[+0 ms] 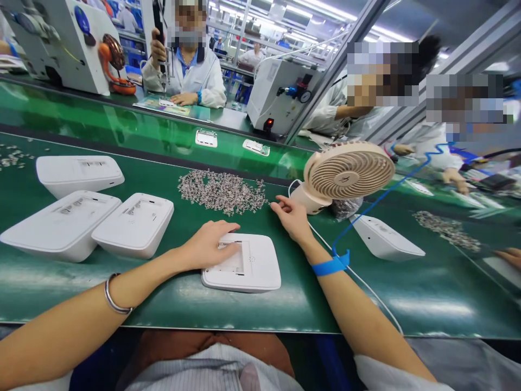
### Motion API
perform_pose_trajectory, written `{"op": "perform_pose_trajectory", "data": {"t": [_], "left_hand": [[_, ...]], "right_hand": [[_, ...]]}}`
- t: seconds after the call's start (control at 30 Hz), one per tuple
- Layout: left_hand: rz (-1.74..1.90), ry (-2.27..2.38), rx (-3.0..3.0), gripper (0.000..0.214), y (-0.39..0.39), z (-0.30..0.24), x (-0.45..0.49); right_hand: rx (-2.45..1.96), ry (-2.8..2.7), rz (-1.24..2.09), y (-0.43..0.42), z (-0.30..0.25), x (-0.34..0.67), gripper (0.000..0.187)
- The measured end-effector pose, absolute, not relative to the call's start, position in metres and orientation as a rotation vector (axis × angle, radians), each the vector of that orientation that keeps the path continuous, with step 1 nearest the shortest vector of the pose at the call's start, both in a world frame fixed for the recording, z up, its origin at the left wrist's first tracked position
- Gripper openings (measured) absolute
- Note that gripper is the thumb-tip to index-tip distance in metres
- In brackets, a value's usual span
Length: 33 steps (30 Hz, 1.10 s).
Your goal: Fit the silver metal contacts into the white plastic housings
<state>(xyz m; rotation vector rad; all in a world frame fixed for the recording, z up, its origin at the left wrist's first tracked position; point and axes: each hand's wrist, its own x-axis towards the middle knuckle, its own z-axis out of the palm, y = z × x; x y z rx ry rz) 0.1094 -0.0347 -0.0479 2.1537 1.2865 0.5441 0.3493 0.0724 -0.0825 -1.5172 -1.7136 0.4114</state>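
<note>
On the bench (175,309), the white case (264,260) lies flat in front of the person, its recess facing up; everything else is placed from it. The left hand (215,247) lies across its left part with fingers spread and thumb over the recess. The right hand (293,214), fingers loosely curled, is beyond and to its right, the fingertips just beside a heap of small metal parts (222,191); whether they pinch one, I cannot tell. The step in hand looks like steadying the case while singling out a part, and a move from here would call for a light fingertip pinch and a still case.

Around the case, largest first: the glossy green belt (154,127) runs well beyond it, with a person in a white coat (211,79) on the far side. The fan (345,176) stands beyond and to the right of it, its base close to the right hand and likely to crowd it. Three more cases (134,225) stand to its left, two of them touching or nearly so. The blue wrist strap (331,264), right of the case, trails a blue cord (425,158) past the fan, which could snag.
</note>
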Motion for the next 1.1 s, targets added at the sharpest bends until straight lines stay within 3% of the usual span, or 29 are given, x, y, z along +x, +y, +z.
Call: {"op": "perform_pose_trajectory", "data": {"t": [0.2,0.4,0.57,0.8,0.97,1.1], "left_hand": [[0.47,1.343,2.076,0.058,-0.037,-0.034,0.105],[0.72,1.428,2.386,0.047,-0.046,-0.033,0.114],[0.465,1.219,2.853,0.044,-0.049,-0.04,0.126],[0.413,1.924,2.907,0.056,-0.08,-0.025,0.136],[0.698,1.832,3.173,0.063,-0.089,-0.038,0.14],[0.531,1.792,3.17,0.057,-0.089,-0.047,0.143]], "right_hand": [[-1.501,-1.882,0.325,0.09,-0.087,0.348,0.014],[-1.498,-1.82,0.277,0.08,-0.083,0.353,0.015],[-1.336,-1.864,0.246,0.067,-0.07,0.348,0.02],[-1.204,-1.85,0.465,0.023,-0.039,0.325,0.007],[-1.061,-2.013,0.659,-0.004,-0.034,0.306,0.01],[-1.0,-2.197,0.493,-0.009,-0.042,0.3,0.015]]}}
